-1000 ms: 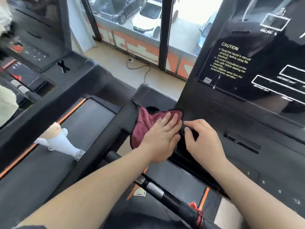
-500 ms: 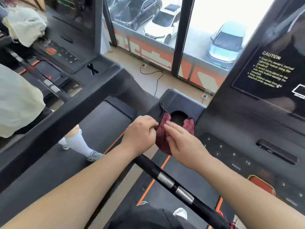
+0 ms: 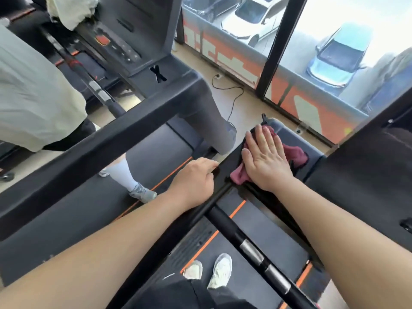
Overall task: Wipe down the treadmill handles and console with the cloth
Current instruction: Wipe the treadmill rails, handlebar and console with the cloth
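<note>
Pressing down on the cloth (image 3: 295,152), the right hand (image 3: 265,161) is lying flat with its fingers straight and close together, palm spread over the fabric and gripping nothing. The cloth is showing as a dark maroon rag, soft and crumpled, bunching out from under the palm at the near edge and spilling past the fingers in loose folds on the far side. It is sitting on the left corner of the treadmill console (image 3: 283,129), a dark moulded ledge beside the window. The left hand (image 3: 194,181) is resting knuckles up against the glossy black side rail (image 3: 223,175), just beside the cloth but not touching it; its fingers are curling in, and whether they are actually grasping the rail I cannot tell. A black handlebar (image 3: 225,224) with two silver bands is running diagonally under the forearms, above the belt (image 3: 267,226) with its orange stripes. A pair of pale shoes (image 3: 219,273) is standing on the belt below. Another person's leg in a white sock (image 3: 121,172) is showing on the neighbouring treadmill.
</note>
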The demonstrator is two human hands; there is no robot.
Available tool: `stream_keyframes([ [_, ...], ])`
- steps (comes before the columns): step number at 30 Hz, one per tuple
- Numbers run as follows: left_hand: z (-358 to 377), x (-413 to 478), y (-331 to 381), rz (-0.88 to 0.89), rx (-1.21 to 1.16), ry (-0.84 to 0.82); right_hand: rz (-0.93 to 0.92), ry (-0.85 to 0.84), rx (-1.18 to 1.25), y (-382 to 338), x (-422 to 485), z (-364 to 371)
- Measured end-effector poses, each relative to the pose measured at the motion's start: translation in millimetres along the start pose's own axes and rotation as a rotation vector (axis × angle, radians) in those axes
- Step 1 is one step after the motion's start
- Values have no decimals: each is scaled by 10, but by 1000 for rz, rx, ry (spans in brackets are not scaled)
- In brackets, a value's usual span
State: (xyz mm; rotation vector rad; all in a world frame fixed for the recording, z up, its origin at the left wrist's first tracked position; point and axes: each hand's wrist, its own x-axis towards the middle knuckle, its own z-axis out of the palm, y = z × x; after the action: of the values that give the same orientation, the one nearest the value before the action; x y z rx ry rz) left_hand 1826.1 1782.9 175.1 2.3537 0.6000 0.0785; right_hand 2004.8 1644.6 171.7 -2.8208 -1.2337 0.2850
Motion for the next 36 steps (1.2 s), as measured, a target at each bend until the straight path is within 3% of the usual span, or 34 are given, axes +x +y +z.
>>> stream_keyframes([
  [7, -207, -200, -184, -248, -174, 94, 115, 51, -16, -243, 139, 13],
  [12, -200, -415, -280, -226, -211, 117, -262, 108, -80, -562, -468, 262],
  [15, -270, -526, -376, -219, -238, 117, -359, 90, -130, -443, -372, 194],
  [17, -337, -626, -471, -218, -235, 114, -268, 62, -142, -483, -225, 143],
  [20, -435, -874, -657, -235, -237, 108, 24, 29, -79, -844, -136, 187],
  [22, -498, -1079, -799, -232, -224, 86, 57, 63, -89, -1245, -298, 272],
  [26, -625, -1433, -1057, -227, -187, 66, -301, 122, -23, -2055, -1121, 563],
  [30, -755, -1770, -1287, -248, -207, 56, -477, 106, -25, -1938, -1311, 613],
  [34, -794, -2142, -1458, -292, -247, 53, 20, 77, -33, -1680, -1081, 589],
  [36, -786, -2326, -1553, -315, -255, 52, 143, 101, 35, -1871, -1153, 653],
])
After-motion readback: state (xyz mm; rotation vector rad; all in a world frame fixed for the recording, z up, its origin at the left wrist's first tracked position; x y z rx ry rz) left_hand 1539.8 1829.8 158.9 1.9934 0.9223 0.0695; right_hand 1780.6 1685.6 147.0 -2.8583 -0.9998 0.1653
